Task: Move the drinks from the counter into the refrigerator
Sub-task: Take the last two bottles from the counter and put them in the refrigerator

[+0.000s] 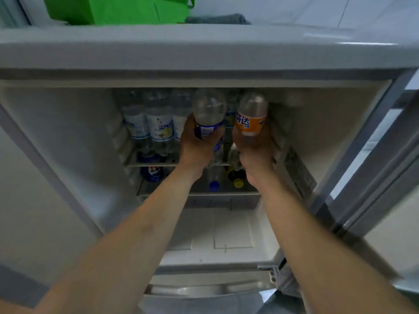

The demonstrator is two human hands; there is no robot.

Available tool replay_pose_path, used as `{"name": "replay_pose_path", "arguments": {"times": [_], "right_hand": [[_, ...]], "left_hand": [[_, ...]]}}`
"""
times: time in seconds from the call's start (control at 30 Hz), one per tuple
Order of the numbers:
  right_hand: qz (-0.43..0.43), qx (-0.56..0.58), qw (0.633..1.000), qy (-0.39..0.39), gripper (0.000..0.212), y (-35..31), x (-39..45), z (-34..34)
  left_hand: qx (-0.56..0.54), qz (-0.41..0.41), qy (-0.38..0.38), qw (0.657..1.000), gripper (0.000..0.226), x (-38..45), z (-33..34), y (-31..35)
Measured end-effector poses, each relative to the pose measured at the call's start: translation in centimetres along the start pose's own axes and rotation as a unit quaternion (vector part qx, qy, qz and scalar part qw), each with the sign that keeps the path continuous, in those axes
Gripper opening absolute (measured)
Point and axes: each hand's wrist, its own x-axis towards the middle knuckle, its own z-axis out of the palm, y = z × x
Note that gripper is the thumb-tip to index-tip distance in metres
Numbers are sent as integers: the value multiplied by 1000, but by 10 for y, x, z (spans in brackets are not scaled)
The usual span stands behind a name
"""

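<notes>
Both arms reach into the open refrigerator point(68, 137). My left hand point(197, 148) grips a clear bottle with a blue label point(209, 114), held over the upper shelf point(154, 164). My right hand point(254, 150) grips a clear bottle with an orange label point(250, 116), just right of the first one. Both bottles point away from me, bases toward the back. Behind them several clear bottles with white and blue labels point(158, 125) stand in a row on the upper shelf.
On the lower shelf point(199, 193) lie a can with a blue and red logo point(152, 173), a bottle with a blue cap point(214, 184) and one with a yellow cap point(238, 182). The fridge door point(371, 177) hangs open at right. A green bag point(118, 10) sits on top.
</notes>
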Motion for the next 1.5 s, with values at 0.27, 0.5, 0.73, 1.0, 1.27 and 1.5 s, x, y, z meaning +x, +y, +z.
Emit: {"name": "replay_pose_path", "arguments": {"times": [0.27,0.5,0.73,1.0,1.27,1.5], "right_hand": [[36,-4,998,-46,56,8,30,17],[33,-88,994,-56,53,13,27,13],[18,-275,961,-7,22,38,14,4],[42,-279,959,23,35,39,20,15],[55,-289,955,25,31,32,15,19],[17,-309,950,36,21,37,-8,10]], "left_hand": [[23,0,-24,999,65,23,4,-19],[245,92,-77,962,74,12,-18,-35],[305,103,9,947,56,7,-18,-52],[261,130,14,956,47,9,-18,-63],[292,108,11,950,39,8,-23,-63],[263,76,-29,961,27,-5,-40,-73]]}}
